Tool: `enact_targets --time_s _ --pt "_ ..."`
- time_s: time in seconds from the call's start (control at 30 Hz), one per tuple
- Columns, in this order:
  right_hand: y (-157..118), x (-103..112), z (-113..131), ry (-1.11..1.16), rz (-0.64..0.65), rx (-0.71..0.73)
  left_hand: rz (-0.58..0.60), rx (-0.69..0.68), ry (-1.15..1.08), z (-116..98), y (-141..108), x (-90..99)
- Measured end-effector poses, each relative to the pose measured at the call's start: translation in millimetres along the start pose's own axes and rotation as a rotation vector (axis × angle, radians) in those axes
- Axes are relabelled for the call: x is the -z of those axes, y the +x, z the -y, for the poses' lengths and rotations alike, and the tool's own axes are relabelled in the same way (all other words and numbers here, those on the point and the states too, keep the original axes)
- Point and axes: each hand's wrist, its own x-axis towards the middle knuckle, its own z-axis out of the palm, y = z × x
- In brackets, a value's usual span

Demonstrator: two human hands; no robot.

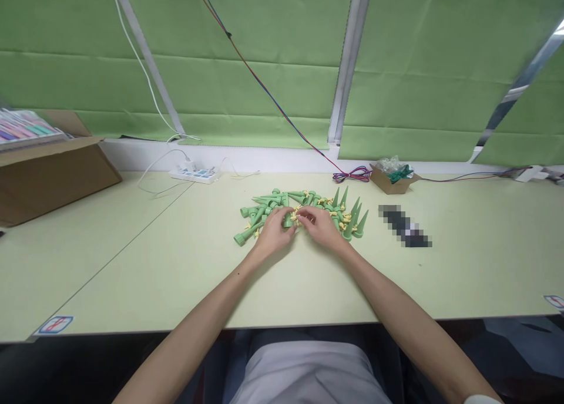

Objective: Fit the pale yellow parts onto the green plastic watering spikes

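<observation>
A loose heap of green plastic plant-watering spikes (259,216) with small yellow valve pieces lies on the table before me. At the heap's near side, my left hand (277,232) has its fingers curled round a green spike (288,219), its wide end toward me. Close beside it, my right hand (324,228) pinches at a small yellow piece (298,217) by the left fingertips. Its exact shape is partly covered by the fingers. Right of my right hand, several spikes (352,219) stand with their points up.
A pixelated dark object (405,226) lies to the right. Behind it sits a small open carton (390,184) with plastic bags, beside coiled wires (351,175). A white power strip (194,174) lies at the back, and a large cardboard box (57,178) stands at left.
</observation>
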Motion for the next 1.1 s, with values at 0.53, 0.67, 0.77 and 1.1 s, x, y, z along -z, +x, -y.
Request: enact_targets --time_s 0.53,0.67,0.77,1.1 --pt "0.6 0.4 3.3 0.000 0.009 -0.044 -0.013 0.015 -0.049 -3.8 -0.5 0.4" --pt "0.5 -0.7 1.7 0.004 0.003 -0.041 0.011 0.065 -0.183 -7.2 -1.0 0.8" --pt "0.2 -2.3 0.1 0.021 0.004 -0.048 0.000 0.167 -0.362 -7.0 0.0 -0.3" --pt "-0.4 -6.2 -4.5 0.101 0.026 -0.066 0.063 0.343 -0.735 -5.6 5.4 3.2"
